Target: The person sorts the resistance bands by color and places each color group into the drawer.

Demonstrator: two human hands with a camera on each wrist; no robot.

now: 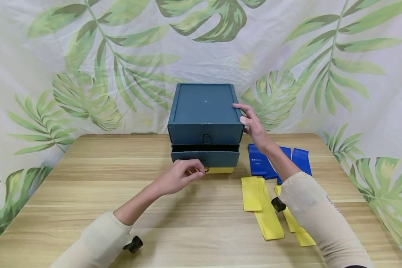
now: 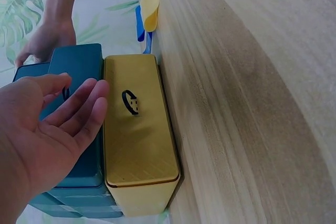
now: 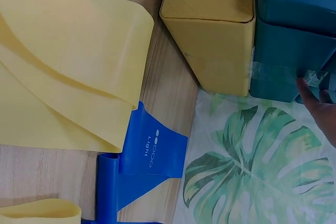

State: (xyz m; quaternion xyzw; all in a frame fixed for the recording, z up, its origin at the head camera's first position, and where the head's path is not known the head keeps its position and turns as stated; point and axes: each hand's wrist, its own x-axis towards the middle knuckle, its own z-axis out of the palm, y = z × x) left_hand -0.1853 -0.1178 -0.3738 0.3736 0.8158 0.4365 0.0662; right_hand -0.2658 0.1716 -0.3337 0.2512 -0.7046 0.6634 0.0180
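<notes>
A small drawer cabinet (image 1: 206, 104) with two teal drawers over a yellow one stands at the back of the table. My left hand (image 1: 181, 175) pinches the dark loop pull (image 2: 65, 93) of the middle drawer (image 1: 217, 158), which is pulled partly out. The top drawer (image 1: 187, 134) and the yellow bottom drawer (image 2: 142, 140) are closed, each with its own dark loop. On the cabinet's upper right edge rests my right hand (image 1: 256, 130), one finger straight over the top. In the right wrist view its fingers (image 3: 313, 98) touch the teal side.
To the right of the cabinet lie blue flat bands (image 1: 259, 163), one printed "Light". Nearer the front are yellow bands (image 1: 268, 219), partly under my right forearm. A leaf-patterned cloth (image 1: 130, 56) hangs behind the wooden table (image 1: 104, 167).
</notes>
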